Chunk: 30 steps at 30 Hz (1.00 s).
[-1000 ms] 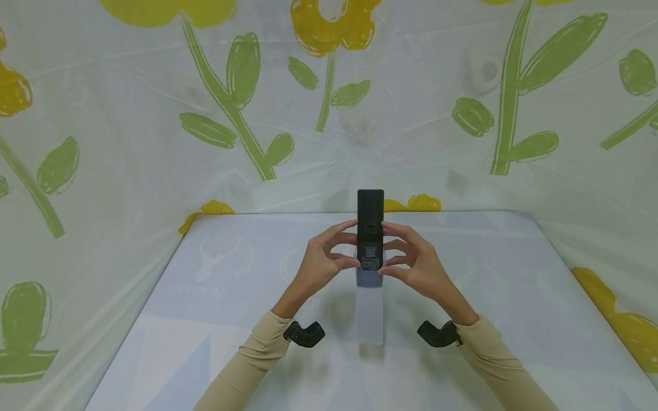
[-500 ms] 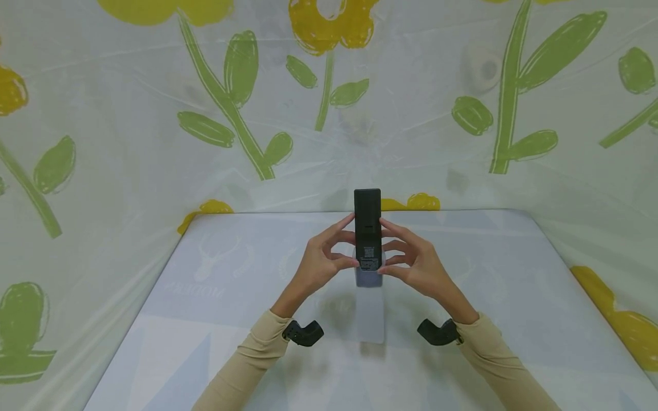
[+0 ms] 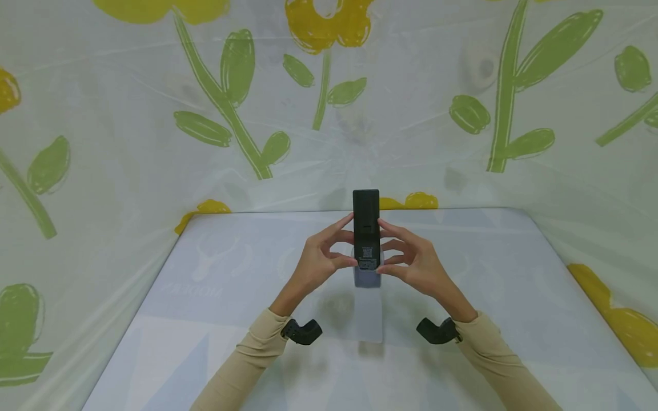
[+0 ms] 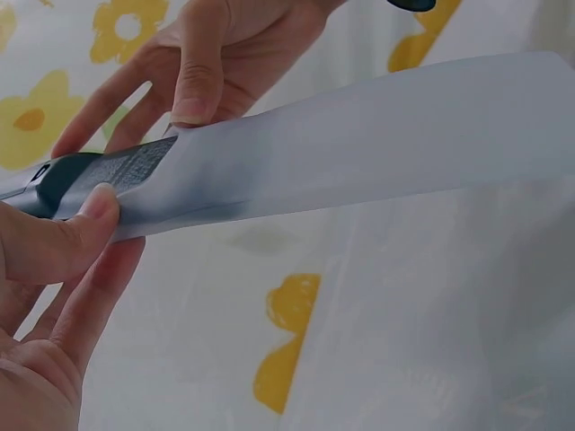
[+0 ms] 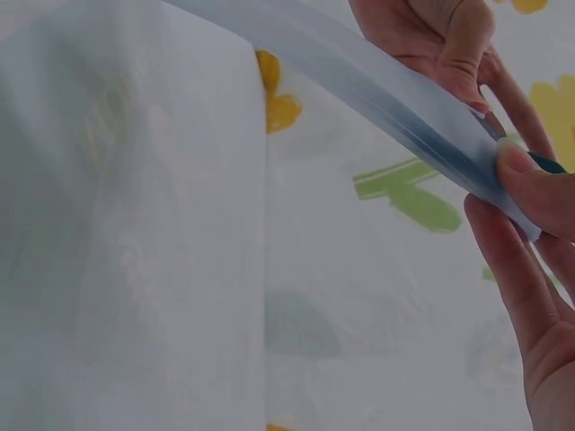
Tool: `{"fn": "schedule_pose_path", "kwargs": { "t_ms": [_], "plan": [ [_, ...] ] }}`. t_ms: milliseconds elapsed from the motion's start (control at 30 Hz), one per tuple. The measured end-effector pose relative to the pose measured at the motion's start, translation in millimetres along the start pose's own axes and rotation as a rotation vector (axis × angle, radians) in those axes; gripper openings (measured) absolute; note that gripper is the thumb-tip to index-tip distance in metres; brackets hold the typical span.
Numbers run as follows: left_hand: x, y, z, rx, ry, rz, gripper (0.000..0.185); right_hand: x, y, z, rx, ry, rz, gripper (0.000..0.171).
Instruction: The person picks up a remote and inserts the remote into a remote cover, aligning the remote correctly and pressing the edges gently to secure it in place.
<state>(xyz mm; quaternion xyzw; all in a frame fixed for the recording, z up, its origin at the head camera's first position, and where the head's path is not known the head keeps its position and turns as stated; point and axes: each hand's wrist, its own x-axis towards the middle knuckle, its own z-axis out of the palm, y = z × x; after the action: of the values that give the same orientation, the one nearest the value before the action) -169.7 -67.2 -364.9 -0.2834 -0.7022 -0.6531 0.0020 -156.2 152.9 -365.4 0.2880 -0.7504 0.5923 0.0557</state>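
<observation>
A black remote control (image 3: 366,214), its labelled back toward the head camera, stands roughly upright above the table between both hands. Its lower end sits inside a long translucent plastic sleeve (image 3: 368,314), which trails down toward the person. On the left edge, my left hand (image 3: 323,257) pinches the remote and the sleeve's mouth with thumb and fingers. My right hand (image 3: 415,260) does the same on the right edge. In the left wrist view, the left thumb presses the sleeve (image 4: 359,148) where the remote enters it. Most of the remote lies outside the right wrist view.
A pale patterned table (image 3: 205,319) lies beneath the hands. Behind and beside it hangs a whitish sheet (image 3: 401,114) printed with yellow flowers and green leaves. Black wrist cameras (image 3: 303,332) are strapped over beige sleeves (image 3: 247,359).
The fingertips near the remote's upper part have shifted slightly, the left index a little higher. Both hands keep their grip, and the whole head view has drifted a little.
</observation>
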Motion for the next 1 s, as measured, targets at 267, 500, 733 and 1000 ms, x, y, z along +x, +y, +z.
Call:
{"fn": "schedule_pose_path", "kwargs": {
  "t_ms": [267,500,733,1000],
  "plan": [
    [1.6,-9.8,-1.4,-0.028,0.004,-0.003,0.076,0,1,0,-0.004,0.006,0.001,0.08],
    [4.0,-29.9,-3.5,-0.04,0.009,-0.004,0.078,1,2,0,-0.001,0.008,0.006,0.08],
    [2.2,-28.0,-4.8,-0.031,0.007,0.003,0.077,0,3,1,0.003,0.006,0.005,0.08],
    [-2.0,-3.9,-3.1,-0.018,0.014,-0.007,0.074,1,4,2,0.007,0.003,-0.013,0.08]
  ]
}}
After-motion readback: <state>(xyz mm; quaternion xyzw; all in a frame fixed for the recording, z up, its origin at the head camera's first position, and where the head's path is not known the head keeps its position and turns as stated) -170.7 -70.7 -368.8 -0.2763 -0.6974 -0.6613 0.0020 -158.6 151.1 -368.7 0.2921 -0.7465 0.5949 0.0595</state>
